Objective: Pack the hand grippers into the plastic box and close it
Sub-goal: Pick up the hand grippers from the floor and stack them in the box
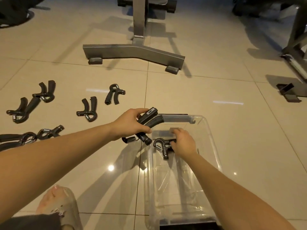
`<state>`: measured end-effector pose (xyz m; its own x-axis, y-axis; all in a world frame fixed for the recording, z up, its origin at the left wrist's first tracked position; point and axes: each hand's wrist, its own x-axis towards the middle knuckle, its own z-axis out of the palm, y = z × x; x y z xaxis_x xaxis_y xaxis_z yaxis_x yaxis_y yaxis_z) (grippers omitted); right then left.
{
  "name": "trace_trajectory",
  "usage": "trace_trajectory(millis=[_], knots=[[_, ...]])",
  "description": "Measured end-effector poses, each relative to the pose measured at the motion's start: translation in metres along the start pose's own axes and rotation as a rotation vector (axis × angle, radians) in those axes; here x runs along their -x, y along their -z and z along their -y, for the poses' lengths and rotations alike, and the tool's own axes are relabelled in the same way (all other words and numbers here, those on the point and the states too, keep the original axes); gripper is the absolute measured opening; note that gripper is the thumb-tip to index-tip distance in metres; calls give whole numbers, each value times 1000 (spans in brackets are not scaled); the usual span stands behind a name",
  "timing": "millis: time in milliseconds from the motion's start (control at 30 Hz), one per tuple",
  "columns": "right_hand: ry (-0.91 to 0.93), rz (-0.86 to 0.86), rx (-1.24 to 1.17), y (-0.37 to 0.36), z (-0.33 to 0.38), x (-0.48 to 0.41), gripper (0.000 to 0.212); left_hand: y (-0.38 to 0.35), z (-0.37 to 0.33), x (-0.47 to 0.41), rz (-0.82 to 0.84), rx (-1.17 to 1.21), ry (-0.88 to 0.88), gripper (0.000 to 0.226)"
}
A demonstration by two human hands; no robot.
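Head-worn wide-angle view looks forward and down, close above the plastic box (213, 143).

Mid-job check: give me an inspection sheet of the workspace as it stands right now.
Surface: beige tiled floor, glossy.
Job's things: clear plastic box open on the floor; boxed gripper inside it; held gripper at its far left corner; several loose grippers on the floor at left; lid not identified.
Clutter: nothing seen.
Grippers: left hand grips the held gripper; right hand holds the boxed gripper.
Cables: nothing seen.
Surroundings: metal bench frame ahead; other equipment at right; sandalled foot lower left.
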<state>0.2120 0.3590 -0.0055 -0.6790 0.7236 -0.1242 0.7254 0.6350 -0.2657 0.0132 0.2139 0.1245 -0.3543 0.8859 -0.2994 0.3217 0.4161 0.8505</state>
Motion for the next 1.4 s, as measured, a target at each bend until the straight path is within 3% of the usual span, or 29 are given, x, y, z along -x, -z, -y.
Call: trace_trajectory(millis=[167, 267, 433, 567, 700, 767, 833, 933, 1000, 1133, 1267, 1400], knots=[[24, -17, -460, 72, 27, 14, 61, 0, -25, 9, 31, 3, 76, 68], [57, 20, -664, 109, 37, 28, 59, -7, -34, 16, 95, -35, 97, 73], [71, 90, -781, 127, 43, 44, 33, -23, -44, 27, 132, -23, 53, 65], [44, 106, -878, 130, 37, 62, 20, -34, -42, 32, 118, -23, 49, 78], [-10, 98, -968, 145, 14, 64, 12, -43, -48, 35, 95, 67, 17, 47], [-70, 49, -984, 151, 2, 62, 9, -47, -50, 37, 59, 161, 16, 46], [-130, -12, -958, 153, -6, 60, 14, -50, -49, 37, 53, 219, 25, 51], [-174, -5, -903, 150, -6, 57, 16, -55, -41, 40, 39, 165, -18, 25], [-164, 3, -761, 143, -1, 52, 20, -58, -34, 39, -33, 123, -12, 25], [20, -272, -126, 123, 15, 50, 36, -58, -30, 34, -120, 130, 7, 23], [308, -248, -65, 111, 37, 61, 58, -53, -28, 24, -113, 193, 48, 16], [341, -188, -16, 97, 31, 63, 63, -48, -22, 22, -31, 223, 57, 16]])
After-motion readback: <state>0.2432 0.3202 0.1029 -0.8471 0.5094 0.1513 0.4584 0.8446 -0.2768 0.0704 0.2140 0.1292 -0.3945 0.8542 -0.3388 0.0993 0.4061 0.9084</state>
